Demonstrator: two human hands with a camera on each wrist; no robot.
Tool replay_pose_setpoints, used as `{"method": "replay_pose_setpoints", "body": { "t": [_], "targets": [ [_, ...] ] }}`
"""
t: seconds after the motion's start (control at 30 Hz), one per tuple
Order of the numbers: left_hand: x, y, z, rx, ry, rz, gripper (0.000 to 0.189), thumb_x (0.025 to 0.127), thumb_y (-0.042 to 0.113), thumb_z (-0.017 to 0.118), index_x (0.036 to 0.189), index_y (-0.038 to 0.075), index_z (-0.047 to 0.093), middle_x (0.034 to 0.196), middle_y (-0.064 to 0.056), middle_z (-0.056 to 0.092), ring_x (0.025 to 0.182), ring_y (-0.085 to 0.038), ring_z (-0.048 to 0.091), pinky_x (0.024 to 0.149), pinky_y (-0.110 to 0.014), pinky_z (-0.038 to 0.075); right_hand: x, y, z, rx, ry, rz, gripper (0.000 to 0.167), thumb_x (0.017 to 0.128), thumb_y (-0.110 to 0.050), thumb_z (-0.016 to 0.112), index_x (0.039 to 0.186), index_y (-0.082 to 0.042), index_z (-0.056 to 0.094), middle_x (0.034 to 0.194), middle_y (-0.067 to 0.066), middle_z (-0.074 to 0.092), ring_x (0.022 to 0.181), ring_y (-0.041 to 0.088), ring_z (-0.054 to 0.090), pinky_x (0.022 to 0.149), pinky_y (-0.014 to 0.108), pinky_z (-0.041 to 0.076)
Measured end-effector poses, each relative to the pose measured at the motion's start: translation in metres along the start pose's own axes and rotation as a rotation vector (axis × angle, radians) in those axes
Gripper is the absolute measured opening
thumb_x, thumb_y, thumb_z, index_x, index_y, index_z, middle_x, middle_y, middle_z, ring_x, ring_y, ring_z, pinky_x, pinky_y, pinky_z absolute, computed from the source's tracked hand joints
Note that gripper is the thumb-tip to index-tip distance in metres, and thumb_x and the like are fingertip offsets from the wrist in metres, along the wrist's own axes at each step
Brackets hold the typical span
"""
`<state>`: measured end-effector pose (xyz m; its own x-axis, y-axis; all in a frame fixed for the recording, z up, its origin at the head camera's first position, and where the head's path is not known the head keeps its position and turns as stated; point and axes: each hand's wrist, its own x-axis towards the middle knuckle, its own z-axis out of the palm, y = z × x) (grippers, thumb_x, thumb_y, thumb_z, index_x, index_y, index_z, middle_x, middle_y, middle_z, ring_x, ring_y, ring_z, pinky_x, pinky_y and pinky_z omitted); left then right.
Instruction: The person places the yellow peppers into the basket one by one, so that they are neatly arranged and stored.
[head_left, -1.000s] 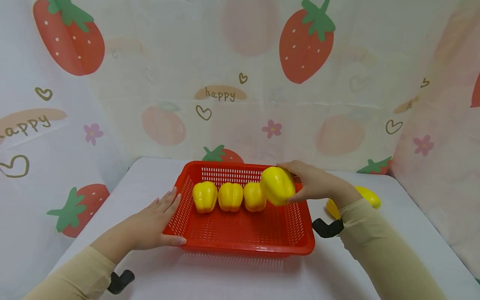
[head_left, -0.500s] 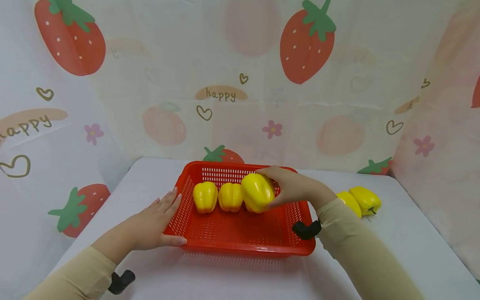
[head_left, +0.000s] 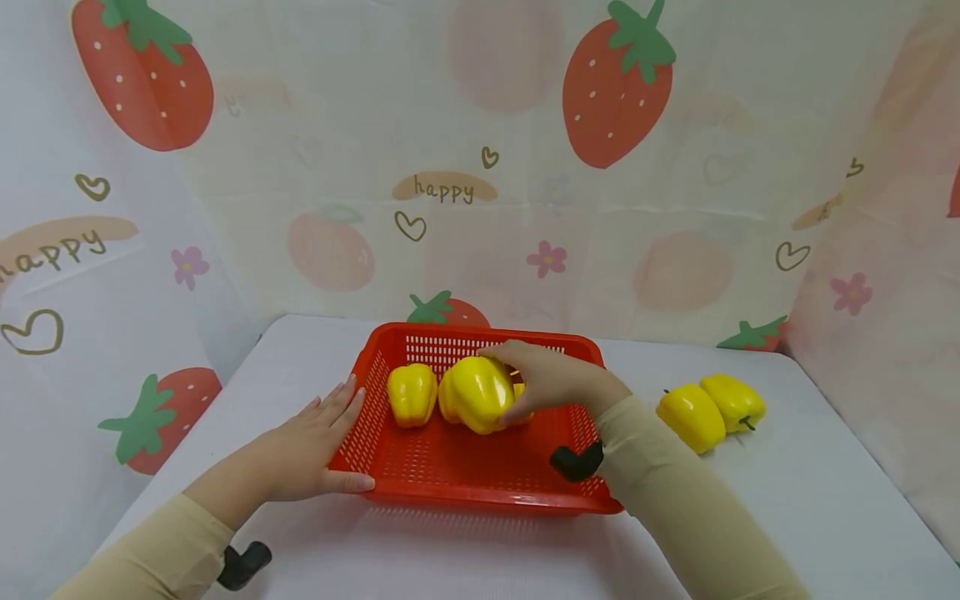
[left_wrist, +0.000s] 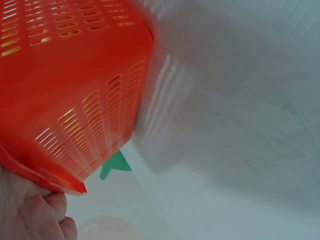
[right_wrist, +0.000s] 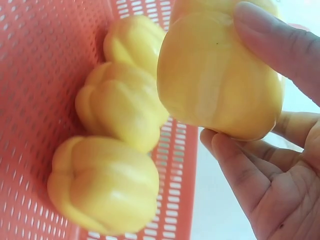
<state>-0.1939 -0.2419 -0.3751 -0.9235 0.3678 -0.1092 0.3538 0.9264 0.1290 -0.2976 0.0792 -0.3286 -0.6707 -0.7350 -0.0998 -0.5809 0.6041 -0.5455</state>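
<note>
My right hand [head_left: 551, 377] grips a yellow bell pepper [head_left: 482, 396] over the red basket [head_left: 495, 502]. In the right wrist view the thumb lies on one side of the held pepper [right_wrist: 220, 75] and the fingers on the other. Inside the basket three more peppers form a row: a leftmost pepper [head_left: 412, 396] in plain sight, and two partly hidden in the head view behind the held one. My left hand [head_left: 307, 450] rests on the basket's left end, fingers extended along the rim and thumb at the near corner; the left wrist view shows its fingers [left_wrist: 55, 205] right at the rim.
Two yellow bell peppers, a nearer pepper [head_left: 692, 418] and a farther pepper [head_left: 733, 402], lie side by side on the white table [head_left: 810, 483] right of the basket. A strawberry-printed curtain [head_left: 487, 250] surrounds the table at the back and sides.
My right hand has carried its pepper leftward over the basket, from the right end to near the middle. The two peppers on the table have come into view; my left hand stays put.
</note>
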Motion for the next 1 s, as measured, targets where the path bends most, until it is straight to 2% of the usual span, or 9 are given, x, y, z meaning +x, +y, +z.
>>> {"method": "replay_pose_setpoints", "body": {
  "t": [0.2, 0.4, 0.77, 1.0],
  "targets": [
    [0.000, 0.000, 0.000, 0.007, 0.002, 0.006, 0.119, 0.063, 0.083, 0.045, 0.146, 0.004, 0.013, 0.153, -0.015, 0.006, 0.139, -0.032, 0.009, 0.110, -0.050, 0.015, 0.017, -0.005, 0.010, -0.011, -0.030, -0.039, 0.077, 0.069, -0.034, 0.080, 0.135, -0.028, 0.041, 0.120, -0.015, 0.046, 0.110, 0.007, 0.042, 0.090, 0.026, 0.044],
    [0.000, 0.000, 0.001, 0.001, 0.003, 0.004, 0.119, 0.063, 0.083, 0.045, 0.146, 0.004, 0.013, 0.153, -0.015, 0.006, 0.139, -0.031, 0.009, 0.110, -0.050, 0.014, 0.031, -0.012, 0.019, -0.022, -0.065, -0.082, 0.073, 0.067, -0.040, 0.080, 0.130, -0.029, 0.045, 0.115, -0.015, 0.049, 0.106, 0.007, 0.044, 0.089, 0.026, 0.044],
    [0.000, -0.001, 0.001, 0.003, 0.011, 0.007, 0.118, 0.064, 0.082, 0.045, 0.146, 0.005, 0.013, 0.153, -0.014, 0.007, 0.139, -0.031, 0.010, 0.110, -0.050, 0.016, 0.044, -0.024, 0.034, -0.037, -0.154, -0.058, 0.083, 0.066, -0.041, 0.079, 0.137, -0.024, 0.040, 0.124, -0.012, 0.047, 0.111, 0.008, 0.043, 0.093, 0.027, 0.043],
    [0.001, -0.003, 0.002, 0.015, 0.012, 0.011, 0.118, 0.064, 0.083, 0.044, 0.146, 0.005, 0.013, 0.153, -0.014, 0.006, 0.139, -0.031, 0.010, 0.110, -0.050, 0.016, 0.051, -0.029, 0.044, -0.066, -0.186, -0.050, 0.084, 0.066, -0.042, 0.080, 0.137, -0.020, 0.041, 0.123, -0.011, 0.048, 0.110, 0.008, 0.042, 0.093, 0.025, 0.042]
  ]
}}
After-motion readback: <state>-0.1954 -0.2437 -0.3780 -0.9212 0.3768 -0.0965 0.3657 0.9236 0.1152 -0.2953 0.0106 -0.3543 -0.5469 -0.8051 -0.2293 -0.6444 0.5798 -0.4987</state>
